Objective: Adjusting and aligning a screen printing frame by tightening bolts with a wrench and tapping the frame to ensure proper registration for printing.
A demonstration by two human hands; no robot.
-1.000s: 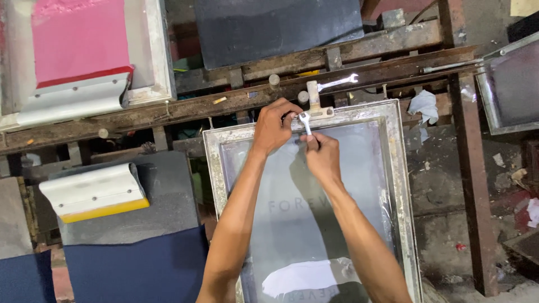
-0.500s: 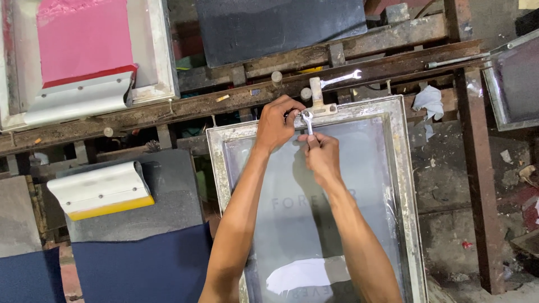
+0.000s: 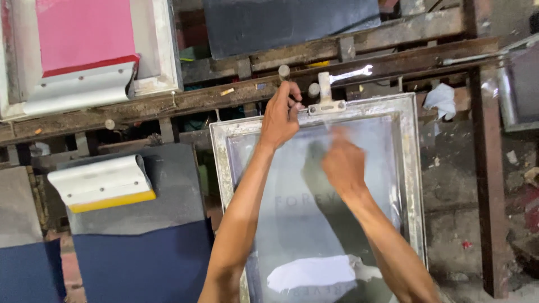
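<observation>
My left hand (image 3: 281,112) grips the frame (image 3: 412,168) by its clamp (image 3: 325,105); my right hand (image 3: 342,163) hovers below it, loosely curled, empty.

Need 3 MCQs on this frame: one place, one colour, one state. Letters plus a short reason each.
1. Where does the wrench lie?
A. on the wooden rail above the screen frame
B. on the mesh
C. in the right hand

2. What colour is the edge of the squeegee on the dark cloth?
A. red
B. yellow
C. green

3. What is the left hand doing?
A. holding the squeegee
B. hanging free
C. gripping the top edge of the screen frame

A: it rests on the rail behind the clamp.
B: a yellow strip runs under its pale handle.
C: its fingers curl at the frame's top by the clamp; the right hand is blurred over the mesh.
</observation>
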